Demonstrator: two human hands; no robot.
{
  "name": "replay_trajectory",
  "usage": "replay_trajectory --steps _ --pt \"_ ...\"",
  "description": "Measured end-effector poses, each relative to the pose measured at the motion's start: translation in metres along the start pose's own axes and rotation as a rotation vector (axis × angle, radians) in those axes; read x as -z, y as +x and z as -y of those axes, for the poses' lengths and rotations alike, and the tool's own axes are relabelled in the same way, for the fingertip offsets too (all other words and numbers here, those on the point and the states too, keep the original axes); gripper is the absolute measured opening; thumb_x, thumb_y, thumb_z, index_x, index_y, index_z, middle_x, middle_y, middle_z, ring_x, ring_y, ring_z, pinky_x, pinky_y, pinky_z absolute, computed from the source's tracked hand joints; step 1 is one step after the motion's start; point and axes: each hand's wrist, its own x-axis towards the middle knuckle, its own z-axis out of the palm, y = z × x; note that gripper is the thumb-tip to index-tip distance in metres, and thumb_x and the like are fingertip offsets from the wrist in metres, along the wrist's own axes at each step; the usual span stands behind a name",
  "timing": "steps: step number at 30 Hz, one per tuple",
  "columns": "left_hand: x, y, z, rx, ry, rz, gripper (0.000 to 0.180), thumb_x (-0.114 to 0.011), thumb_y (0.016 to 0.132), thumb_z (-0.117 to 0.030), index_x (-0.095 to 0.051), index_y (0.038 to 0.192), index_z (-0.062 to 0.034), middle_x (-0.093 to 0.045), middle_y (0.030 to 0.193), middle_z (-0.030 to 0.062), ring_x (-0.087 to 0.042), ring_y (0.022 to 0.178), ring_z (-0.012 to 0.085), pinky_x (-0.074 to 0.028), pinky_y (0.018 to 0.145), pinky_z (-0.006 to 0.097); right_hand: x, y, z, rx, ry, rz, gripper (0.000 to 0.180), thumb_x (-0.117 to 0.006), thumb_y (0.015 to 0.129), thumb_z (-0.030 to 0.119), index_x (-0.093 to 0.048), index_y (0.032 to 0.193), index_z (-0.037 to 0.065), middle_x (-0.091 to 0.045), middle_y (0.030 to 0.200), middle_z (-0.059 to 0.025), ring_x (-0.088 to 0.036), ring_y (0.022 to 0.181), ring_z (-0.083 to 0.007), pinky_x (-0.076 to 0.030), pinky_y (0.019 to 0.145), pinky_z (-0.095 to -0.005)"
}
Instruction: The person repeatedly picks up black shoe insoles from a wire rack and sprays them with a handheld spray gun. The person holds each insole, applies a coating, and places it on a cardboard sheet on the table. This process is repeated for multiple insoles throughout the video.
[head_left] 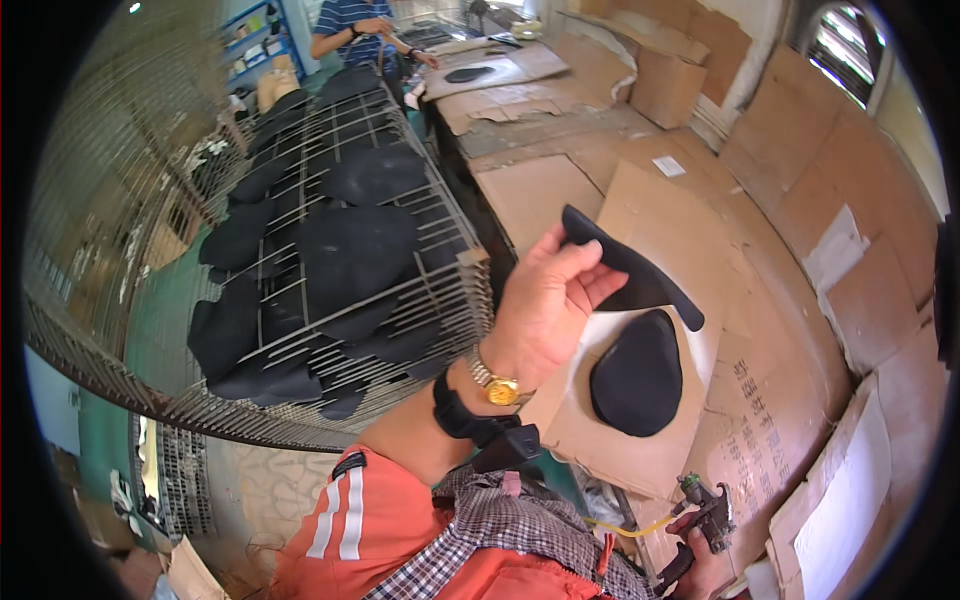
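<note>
My left hand pinches a thin black pad between thumb and fingers and holds it up, slightly curved, over the cardboard. Just below it, a second black pad, rounded and teardrop-like, lies flat on a cardboard sheet with a whitish patch around the pad. At the lower right my right hand is closed around a small spray gun. A yellow hose runs to the gun. Part of the right hand is hidden by the gun and the frame's lower area.
A wire rack bearing many black pads stands on my left. Cardboard covers the bench and leans along its right side. Across the bench, a person in a striped shirt works near another black pad.
</note>
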Motion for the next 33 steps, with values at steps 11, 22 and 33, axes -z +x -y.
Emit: replay_trajectory --steps 11,22,33 --pt "0.050 0.054 -0.229 -0.464 0.036 -0.145 0.010 -0.053 0.084 0.008 -0.050 0.089 -0.0002 -0.059 0.084 0.0129 -0.063 0.076 0.0291 -0.058 0.079 0.044 -0.083 0.021 0.036 -0.161 0.059 0.244 0.033 -0.060 0.087 0.006 -0.056 0.120 0.002 -0.063 0.102 -0.0081 -0.060 0.089 -0.0123 -0.047 0.073 -0.0230" --pt "0.229 0.107 -0.418 -0.363 0.327 -0.707 0.041 -0.058 0.093 -0.027 -0.044 0.124 -0.0036 -0.050 0.114 0.0212 -0.054 0.105 0.0397 -0.043 0.092 0.055 -0.120 0.028 0.013 -0.163 0.055 0.340 0.027 -0.060 0.090 0.009 -0.060 0.116 0.002 -0.064 0.102 -0.0074 -0.062 0.094 -0.0175 -0.050 0.083 -0.0315" --pt "0.154 -0.020 -0.322 -0.632 0.273 -0.248 0.036 -0.049 0.094 -0.011 -0.045 0.127 0.0029 -0.053 0.122 0.0187 -0.055 0.108 0.0352 -0.043 0.099 0.046 -0.125 0.014 0.024 0.102 0.119 0.343 0.035 -0.063 0.078 0.009 -0.056 0.110 -0.004 -0.063 0.087 -0.0117 -0.062 0.081 -0.0210 -0.050 0.079 -0.0348"
